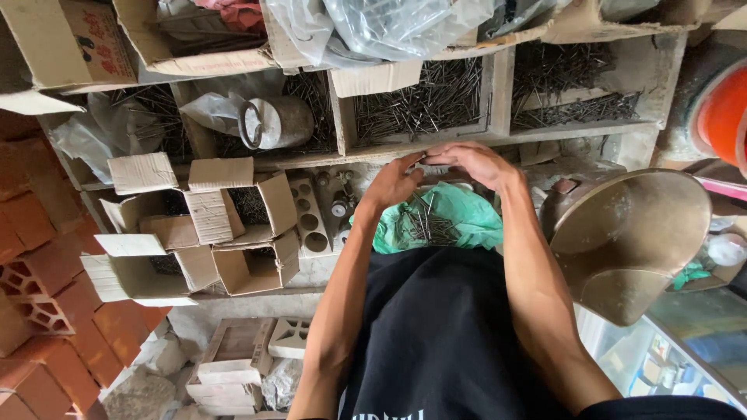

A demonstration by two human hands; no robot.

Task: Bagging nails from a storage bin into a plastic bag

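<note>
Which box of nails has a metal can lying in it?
The wooden compartment left of the hands, holding the grey metal can on its side. The other compartments hold only nails.

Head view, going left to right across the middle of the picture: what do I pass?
Red bricks → open cardboard boxes → left hand → green bag of nails → right hand → brass scale pan.

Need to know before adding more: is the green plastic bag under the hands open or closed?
Open. The green plastic bag is spread beneath both hands, and a heap of dark nails lies exposed inside it.
</note>
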